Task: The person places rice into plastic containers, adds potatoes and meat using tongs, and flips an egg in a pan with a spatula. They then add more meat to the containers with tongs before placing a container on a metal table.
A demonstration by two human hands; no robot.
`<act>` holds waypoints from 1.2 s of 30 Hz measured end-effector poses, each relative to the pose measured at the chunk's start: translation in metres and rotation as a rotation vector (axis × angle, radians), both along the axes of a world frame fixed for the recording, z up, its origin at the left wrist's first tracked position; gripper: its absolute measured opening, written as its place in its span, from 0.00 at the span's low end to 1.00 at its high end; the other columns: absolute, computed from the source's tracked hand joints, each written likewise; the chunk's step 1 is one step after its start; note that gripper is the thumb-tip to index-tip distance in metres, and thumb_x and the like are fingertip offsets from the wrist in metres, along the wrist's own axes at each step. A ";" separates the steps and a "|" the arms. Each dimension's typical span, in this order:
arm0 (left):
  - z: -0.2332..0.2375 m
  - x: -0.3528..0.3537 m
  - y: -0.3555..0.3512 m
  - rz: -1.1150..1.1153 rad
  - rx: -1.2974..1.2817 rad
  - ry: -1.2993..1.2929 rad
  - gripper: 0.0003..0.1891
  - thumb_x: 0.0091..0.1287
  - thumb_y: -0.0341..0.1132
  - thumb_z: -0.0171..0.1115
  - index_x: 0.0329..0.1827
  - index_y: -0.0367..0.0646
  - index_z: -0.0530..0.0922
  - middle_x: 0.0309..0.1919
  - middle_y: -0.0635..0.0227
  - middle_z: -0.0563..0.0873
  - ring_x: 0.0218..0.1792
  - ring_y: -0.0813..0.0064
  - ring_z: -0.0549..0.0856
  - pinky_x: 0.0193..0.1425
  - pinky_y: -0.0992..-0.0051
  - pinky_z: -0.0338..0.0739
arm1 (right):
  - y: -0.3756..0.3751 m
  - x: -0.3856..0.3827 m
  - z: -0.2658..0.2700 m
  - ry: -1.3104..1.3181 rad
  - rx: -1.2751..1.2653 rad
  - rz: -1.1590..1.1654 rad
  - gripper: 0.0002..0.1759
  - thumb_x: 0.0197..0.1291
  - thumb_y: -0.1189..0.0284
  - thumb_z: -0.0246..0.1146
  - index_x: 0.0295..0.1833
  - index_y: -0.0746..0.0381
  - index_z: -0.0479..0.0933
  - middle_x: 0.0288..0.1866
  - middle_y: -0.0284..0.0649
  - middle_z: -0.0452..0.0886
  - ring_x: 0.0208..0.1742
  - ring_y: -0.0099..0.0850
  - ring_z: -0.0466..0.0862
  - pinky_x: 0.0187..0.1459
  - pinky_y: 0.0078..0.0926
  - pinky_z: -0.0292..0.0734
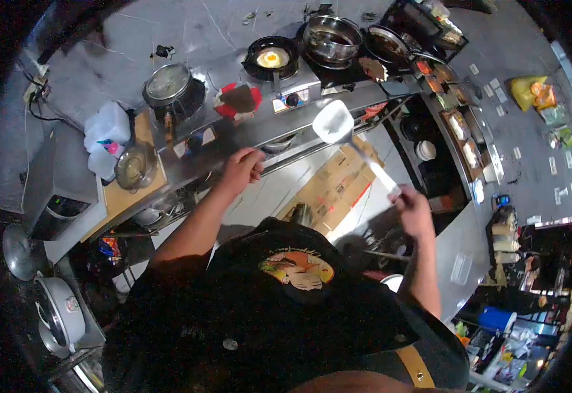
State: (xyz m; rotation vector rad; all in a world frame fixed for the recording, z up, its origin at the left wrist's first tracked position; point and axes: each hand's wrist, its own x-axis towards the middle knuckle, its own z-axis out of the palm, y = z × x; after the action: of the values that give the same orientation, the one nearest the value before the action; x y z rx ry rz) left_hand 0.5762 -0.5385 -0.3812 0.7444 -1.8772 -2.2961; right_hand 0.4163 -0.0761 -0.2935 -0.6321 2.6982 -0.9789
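My right hand [412, 208] is closed round the handle end of a metal spatula [334, 122], whose broad blade is raised toward the counter. Fingers curled, my left hand [243, 169] hangs in front of the counter edge; whether anything small is inside it cannot be made out. Beyond the hands, a fried egg [273, 58] with a yellow yolk lies in a black frying pan [255, 69] on a stove. Left of that pan, a red and brown cloth [238, 101] rests on the counter.
A lidded pot [169, 81] stands on the left burner. Farther right are a steel pot [332, 40] and a dark pan [387, 44]. At left, a glass bowl [134, 168] sits on a wooden board near plastic containers [108, 126]. Flattened cardboard [336, 190] covers some floor.
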 end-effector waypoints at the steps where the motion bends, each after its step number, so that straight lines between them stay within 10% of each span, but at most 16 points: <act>1: -0.006 -0.026 0.000 -0.005 -0.004 -0.013 0.17 0.82 0.49 0.61 0.55 0.43 0.84 0.33 0.70 0.84 0.29 0.81 0.82 0.34 0.77 0.78 | -0.019 -0.022 0.027 0.007 0.012 0.002 0.13 0.72 0.71 0.71 0.57 0.66 0.83 0.42 0.43 0.87 0.42 0.30 0.83 0.51 0.31 0.80; 7: -0.044 -0.165 -0.023 0.168 0.088 -0.184 0.30 0.79 0.65 0.59 0.63 0.46 0.81 0.37 0.71 0.84 0.31 0.77 0.82 0.36 0.72 0.78 | -0.115 -0.232 0.062 0.257 0.227 0.207 0.16 0.72 0.67 0.72 0.56 0.66 0.83 0.38 0.48 0.88 0.37 0.37 0.84 0.43 0.38 0.79; 9: -0.042 -0.182 -0.029 0.220 0.182 -0.213 0.30 0.79 0.64 0.59 0.62 0.46 0.82 0.37 0.70 0.85 0.31 0.76 0.83 0.37 0.72 0.78 | -0.169 -0.275 0.086 0.281 0.460 0.275 0.16 0.73 0.60 0.69 0.58 0.58 0.86 0.47 0.51 0.91 0.47 0.51 0.90 0.49 0.43 0.83; 15: -0.046 -0.211 -0.025 0.404 0.184 -0.237 0.23 0.81 0.57 0.61 0.50 0.43 0.84 0.31 0.72 0.84 0.29 0.78 0.82 0.36 0.72 0.79 | -0.285 -0.397 0.079 0.578 0.557 0.696 0.16 0.73 0.59 0.66 0.62 0.47 0.88 0.50 0.50 0.91 0.54 0.49 0.90 0.55 0.49 0.86; 19: -0.036 -0.200 -0.023 0.267 -0.250 -0.214 0.22 0.82 0.54 0.59 0.61 0.45 0.84 0.43 0.63 0.89 0.42 0.64 0.88 0.55 0.64 0.81 | -0.353 -0.418 0.084 0.581 0.670 0.850 0.19 0.71 0.61 0.66 0.66 0.43 0.86 0.52 0.49 0.91 0.56 0.49 0.91 0.59 0.48 0.86; 23: -0.037 -0.198 -0.029 0.230 -0.911 -0.170 0.21 0.85 0.48 0.53 0.69 0.48 0.83 0.53 0.55 0.91 0.54 0.55 0.90 0.65 0.58 0.80 | -0.411 -0.455 0.046 1.243 0.279 1.119 0.19 0.73 0.65 0.61 0.66 0.53 0.83 0.54 0.50 0.91 0.58 0.48 0.91 0.60 0.48 0.88; 26: -0.010 -0.206 -0.027 0.134 -0.548 -0.300 0.19 0.85 0.41 0.51 0.72 0.48 0.81 0.57 0.56 0.90 0.57 0.54 0.89 0.67 0.56 0.79 | -0.434 -0.448 0.048 1.144 0.490 1.184 0.16 0.76 0.65 0.58 0.57 0.59 0.87 0.55 0.51 0.91 0.61 0.47 0.90 0.59 0.49 0.89; 29: -0.011 -0.211 -0.028 0.375 -0.246 -0.133 0.15 0.83 0.43 0.56 0.43 0.44 0.83 0.34 0.71 0.83 0.35 0.77 0.81 0.42 0.68 0.78 | -0.442 -0.423 0.073 1.032 0.782 1.123 0.17 0.76 0.63 0.57 0.56 0.60 0.88 0.57 0.50 0.90 0.64 0.47 0.88 0.61 0.48 0.87; 36: -0.084 -0.202 -0.063 0.021 -0.749 -0.039 0.20 0.82 0.45 0.51 0.40 0.38 0.82 0.34 0.57 0.85 0.36 0.64 0.85 0.43 0.61 0.79 | -0.418 -0.395 0.080 0.831 0.719 1.044 0.24 0.77 0.67 0.55 0.74 0.57 0.76 0.68 0.47 0.86 0.67 0.46 0.87 0.66 0.46 0.85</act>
State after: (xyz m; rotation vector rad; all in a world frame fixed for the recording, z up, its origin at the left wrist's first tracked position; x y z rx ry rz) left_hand 0.3743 -0.6015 -0.4656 0.6754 -2.4596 -1.3665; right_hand 0.0212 -0.4940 -0.2138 -2.1969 2.2899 0.6006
